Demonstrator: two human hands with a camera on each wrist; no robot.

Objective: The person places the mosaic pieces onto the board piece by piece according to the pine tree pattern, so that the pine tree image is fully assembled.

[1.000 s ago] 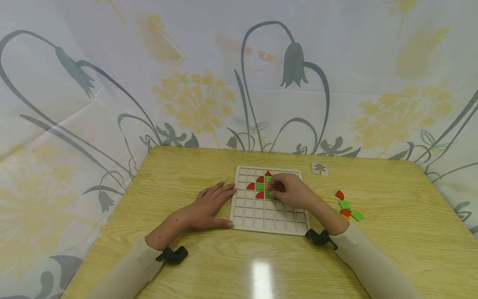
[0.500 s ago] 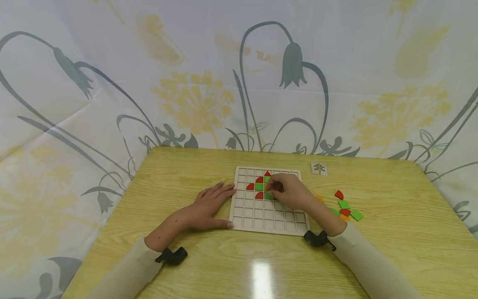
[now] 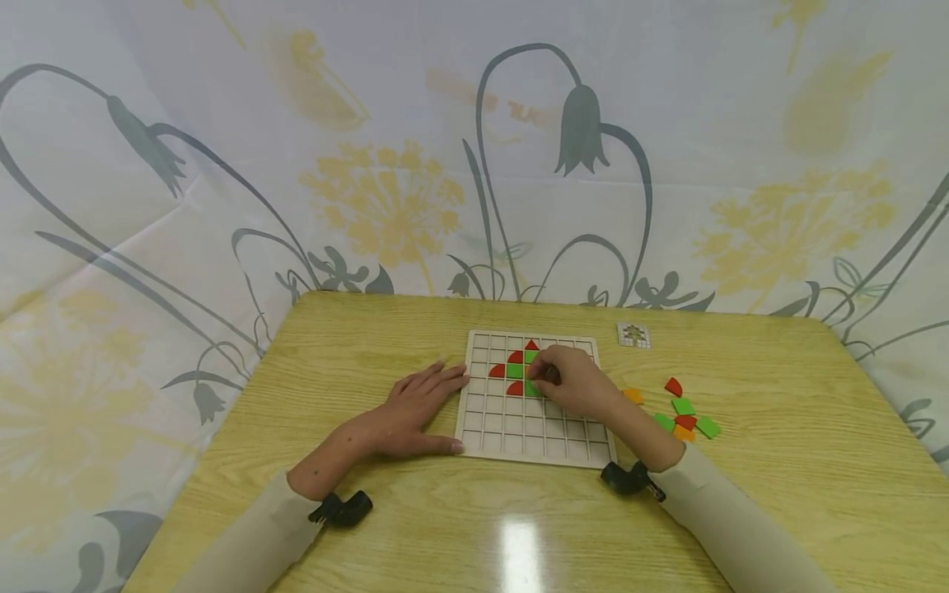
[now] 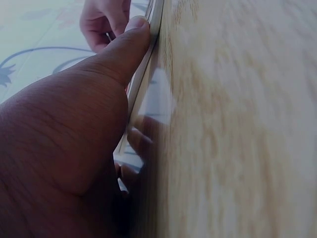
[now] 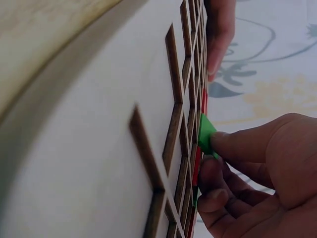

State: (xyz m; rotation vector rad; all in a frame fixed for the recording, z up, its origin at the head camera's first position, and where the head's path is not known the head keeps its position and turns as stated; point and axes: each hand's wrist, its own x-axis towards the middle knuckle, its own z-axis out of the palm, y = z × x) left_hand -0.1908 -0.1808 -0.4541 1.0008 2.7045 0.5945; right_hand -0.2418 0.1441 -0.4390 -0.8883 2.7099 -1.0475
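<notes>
A pale square grid board [image 3: 504,449] lies on the table, with red, green and orange tiles set in its upper middle cells. Spread flat, my left hand [image 3: 415,416] touches the board's left edge with its fingertips, the thumb at the lower left corner. Over the board my right hand [image 3: 574,380] pinches a green square tile [image 5: 205,135] between thumb and fingers. That tile stands tilted in its cell in the right wrist view. Red quarter-round tiles [image 3: 515,389] sit beside it, a green square [image 3: 515,371] above left, and a red triangle [image 3: 531,345] tops the pattern. My right fingers hide some cells.
Loose tiles lie right of the board: a red quarter-round [image 3: 673,386], green squares [image 3: 683,406] and orange pieces [image 3: 633,396], some overlapping. A small pattern card [image 3: 633,335] lies at the back right. A flower-printed curtain [image 3: 415,165] hangs behind the table.
My right hand stays at the same cell, its wrist shifting slightly left, so the orange and green loose tiles beside the forearm show more. The left hand has not moved.
</notes>
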